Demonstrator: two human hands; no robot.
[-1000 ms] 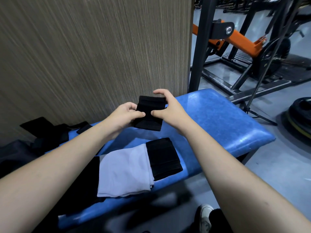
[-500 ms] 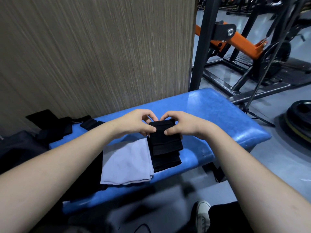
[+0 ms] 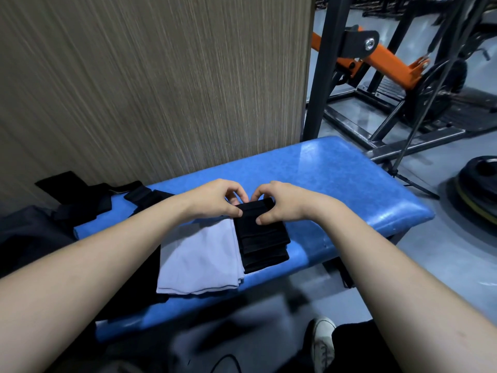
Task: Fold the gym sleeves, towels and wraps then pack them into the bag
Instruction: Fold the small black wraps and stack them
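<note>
A folded black sleeve (image 3: 258, 224) lies on top of another folded black sleeve (image 3: 265, 258) on the blue bench (image 3: 336, 179). My left hand (image 3: 215, 200) pinches the top sleeve's far left corner. My right hand (image 3: 279, 203) pinches its far right corner. A folded white towel (image 3: 200, 259) lies just left of the stack, touching it. More black fabric (image 3: 129, 265) lies under and left of the towel, partly hidden by my left forearm. Loose black wraps (image 3: 88, 195) sit at the bench's far left end. A dark bag (image 3: 24, 232) shows at the left edge.
A wood-grain wall panel (image 3: 161, 76) stands right behind the bench. Right of it are a dark steel post (image 3: 320, 76), an orange and black gym machine (image 3: 390, 60) and weight plates (image 3: 478, 184) on the grey floor. My shoe (image 3: 322, 340) is below the bench.
Both hands brought the folded black sleeve down from mid-air above the bench onto the other folded black sleeve. They now press its far edge down on the stack.
</note>
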